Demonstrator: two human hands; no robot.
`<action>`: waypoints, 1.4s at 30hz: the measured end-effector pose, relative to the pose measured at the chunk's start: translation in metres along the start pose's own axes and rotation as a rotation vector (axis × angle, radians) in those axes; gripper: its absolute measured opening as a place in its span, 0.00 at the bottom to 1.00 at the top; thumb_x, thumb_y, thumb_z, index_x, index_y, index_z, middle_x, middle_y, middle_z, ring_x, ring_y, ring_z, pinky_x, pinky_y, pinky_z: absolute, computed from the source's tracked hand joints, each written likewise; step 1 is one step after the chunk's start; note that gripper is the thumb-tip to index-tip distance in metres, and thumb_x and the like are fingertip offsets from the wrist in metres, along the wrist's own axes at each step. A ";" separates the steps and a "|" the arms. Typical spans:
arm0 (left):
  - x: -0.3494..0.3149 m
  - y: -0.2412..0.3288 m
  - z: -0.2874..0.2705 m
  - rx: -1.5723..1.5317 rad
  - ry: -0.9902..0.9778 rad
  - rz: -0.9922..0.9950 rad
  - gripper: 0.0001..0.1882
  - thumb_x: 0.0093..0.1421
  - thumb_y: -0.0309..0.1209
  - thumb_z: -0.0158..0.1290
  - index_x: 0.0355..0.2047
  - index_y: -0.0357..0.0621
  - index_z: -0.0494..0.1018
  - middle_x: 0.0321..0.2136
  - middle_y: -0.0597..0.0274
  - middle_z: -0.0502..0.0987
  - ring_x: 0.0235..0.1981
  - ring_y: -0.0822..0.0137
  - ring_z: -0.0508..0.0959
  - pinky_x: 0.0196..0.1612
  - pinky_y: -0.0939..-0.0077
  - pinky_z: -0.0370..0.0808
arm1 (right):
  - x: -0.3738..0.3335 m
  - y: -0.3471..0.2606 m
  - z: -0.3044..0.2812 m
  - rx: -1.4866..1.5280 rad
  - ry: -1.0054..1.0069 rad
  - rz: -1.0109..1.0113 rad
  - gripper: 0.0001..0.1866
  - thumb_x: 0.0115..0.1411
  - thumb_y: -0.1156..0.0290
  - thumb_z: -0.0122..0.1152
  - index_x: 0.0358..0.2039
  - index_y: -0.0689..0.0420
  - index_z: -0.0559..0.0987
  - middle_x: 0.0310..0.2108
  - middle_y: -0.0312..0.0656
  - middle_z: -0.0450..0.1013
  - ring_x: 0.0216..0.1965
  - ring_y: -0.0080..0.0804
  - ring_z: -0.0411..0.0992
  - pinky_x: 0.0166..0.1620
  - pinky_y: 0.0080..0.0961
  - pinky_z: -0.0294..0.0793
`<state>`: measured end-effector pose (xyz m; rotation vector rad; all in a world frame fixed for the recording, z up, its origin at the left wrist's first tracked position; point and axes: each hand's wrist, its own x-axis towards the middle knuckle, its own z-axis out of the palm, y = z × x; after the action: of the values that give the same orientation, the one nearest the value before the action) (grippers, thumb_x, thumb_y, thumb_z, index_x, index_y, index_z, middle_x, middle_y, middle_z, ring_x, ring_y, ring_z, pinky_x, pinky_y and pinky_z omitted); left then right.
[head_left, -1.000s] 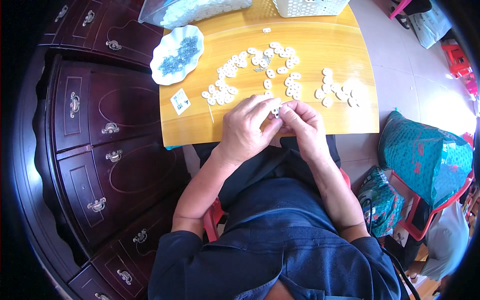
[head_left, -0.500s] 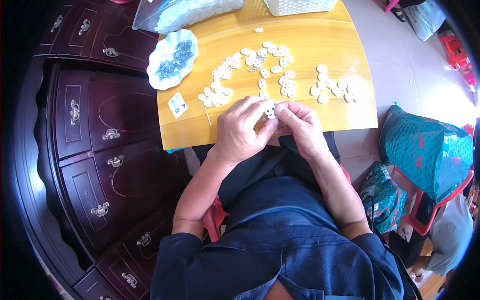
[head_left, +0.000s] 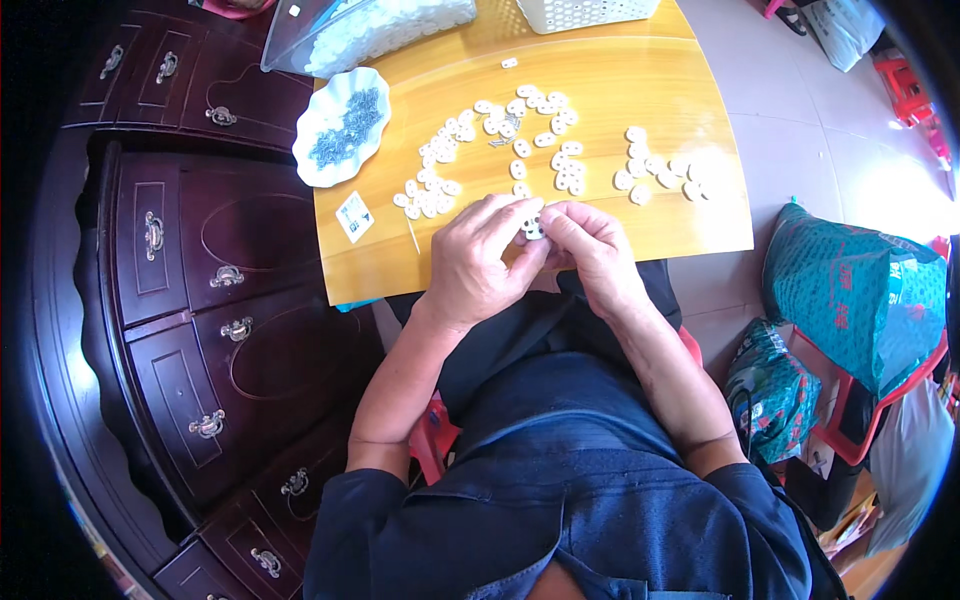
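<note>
Over the near edge of the wooden table [head_left: 370,270], my left hand [head_left: 475,255] and my right hand [head_left: 592,252] meet, both closed on one small white plastic piece with dark holes [head_left: 533,228]. Left thumb and fingers grip it from one side, the right thumb from the other; much of it is hidden. Just beyond them lie several loose white oval pieces [head_left: 570,168] with holes, strung out in a curved row. A second cluster of such pieces [head_left: 638,168] sits to the right. Among the far ones are a few thin metal bits [head_left: 508,128].
A scalloped white dish [head_left: 310,165] holds small dark metal parts. Behind it stand a clear bin [head_left: 300,40] of white pieces and a perforated white basket [head_left: 590,14]. A card [head_left: 354,217] and thin stick [head_left: 413,236] lie left. Dark drawers [head_left: 250,240] flank the table; teal bags [head_left: 840,290] stand right.
The view has shifted slightly. My hands stay together on the white piece, which appears turned a little between the fingers. The loose pieces on the table look unmoved.
</note>
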<state>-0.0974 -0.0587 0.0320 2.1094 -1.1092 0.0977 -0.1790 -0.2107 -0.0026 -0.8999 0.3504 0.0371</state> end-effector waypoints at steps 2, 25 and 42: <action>0.001 -0.001 -0.001 -0.002 0.004 0.020 0.20 0.51 0.27 0.67 0.46 0.39 0.78 0.39 0.53 0.82 0.36 0.53 0.83 0.39 0.64 0.81 | 0.001 0.001 -0.003 -0.001 -0.026 0.022 0.11 0.71 0.64 0.60 0.39 0.58 0.83 0.31 0.31 0.79 0.30 0.14 0.73 0.36 0.15 0.73; -0.005 0.002 0.006 0.039 0.050 0.003 0.22 0.54 0.26 0.66 0.50 0.38 0.77 0.35 0.54 0.81 0.33 0.54 0.83 0.36 0.63 0.80 | -0.004 0.005 0.006 -0.013 0.067 -0.064 0.11 0.72 0.66 0.60 0.40 0.60 0.83 0.30 0.31 0.79 0.30 0.14 0.72 0.36 0.14 0.72; -0.007 0.005 0.011 0.016 0.119 -0.013 0.19 0.52 0.24 0.65 0.45 0.41 0.79 0.35 0.56 0.81 0.33 0.55 0.83 0.36 0.65 0.80 | -0.003 0.010 0.001 -0.022 0.057 -0.080 0.10 0.71 0.65 0.59 0.40 0.58 0.84 0.32 0.33 0.81 0.31 0.16 0.76 0.37 0.16 0.76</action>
<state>-0.1086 -0.0627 0.0239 2.0957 -1.0278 0.2232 -0.1837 -0.2037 -0.0088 -0.9374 0.3669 -0.0586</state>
